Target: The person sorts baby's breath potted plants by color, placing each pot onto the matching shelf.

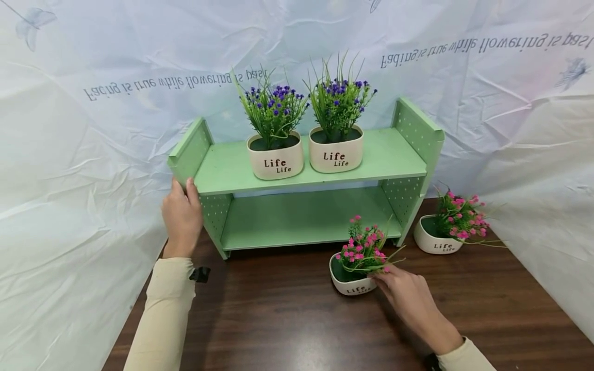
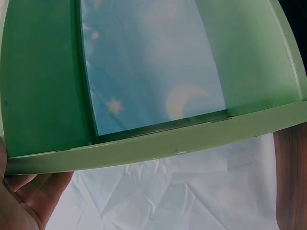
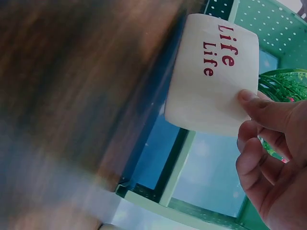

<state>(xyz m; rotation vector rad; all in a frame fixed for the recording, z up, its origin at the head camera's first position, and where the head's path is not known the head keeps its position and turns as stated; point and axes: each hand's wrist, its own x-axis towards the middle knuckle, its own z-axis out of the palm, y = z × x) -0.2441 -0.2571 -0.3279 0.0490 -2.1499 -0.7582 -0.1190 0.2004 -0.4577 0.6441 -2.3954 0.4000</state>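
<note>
Flowerpot with pink flowers: located in front of the shelf, right of centre; rim pinched by the right hand at its near right side. Left hand: gripping the shelf's left side panel, well apart from the flowerpot.

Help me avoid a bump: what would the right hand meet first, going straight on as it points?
Beyond the pink-flowered pot the right hand pinches, probably the lower green shelf; depth is unclear.
</note>
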